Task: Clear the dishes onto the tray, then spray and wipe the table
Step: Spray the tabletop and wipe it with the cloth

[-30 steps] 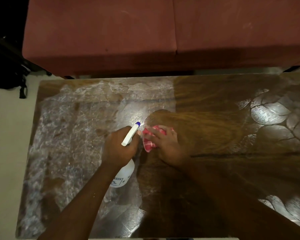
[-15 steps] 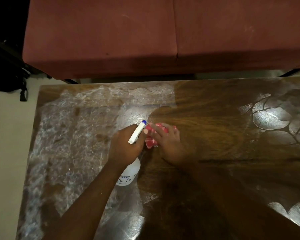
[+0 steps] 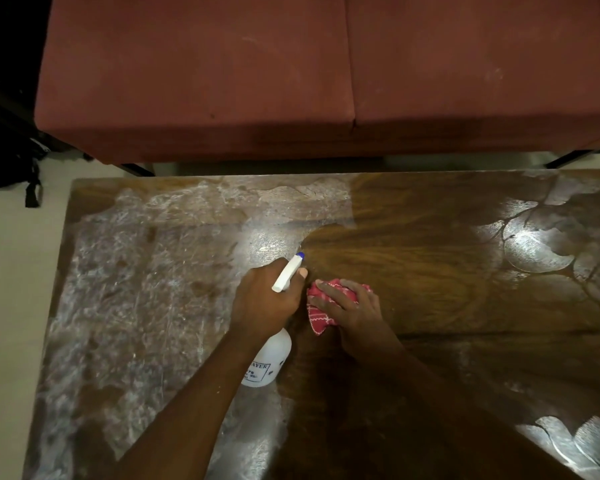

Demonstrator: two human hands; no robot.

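Left hand (image 3: 264, 299): wrapped tight round the neck of a white plastic spray bottle (image 3: 268, 362), with one fingertip out front by the trigger.
Spray bottle: tilted, blue-tipped nozzle aimed at the far edge, round labelled body tucked under the wrist. Whether its base touches the wood, I cannot tell.
Right hand (image 3: 357, 311): lying on a crumpled red cloth with white stitching (image 3: 321, 318), fingers spread and fairly straight, pressing it down onto the tabletop.
Cloth: near the middle of the table, just right of the bottle's spray head, a corner poking out below the hand.
Table (image 3: 447, 278): dark brown rectangular wood. The left half is coated in whitish streaky film, the band around the cloth shows bare grain, and glossy patches shine on the right.
Background: a dull red cushioned sofa (image 3: 222, 81) beyond the far edge, and a black bag (image 3: 4, 161) on the pale floor at the upper left.
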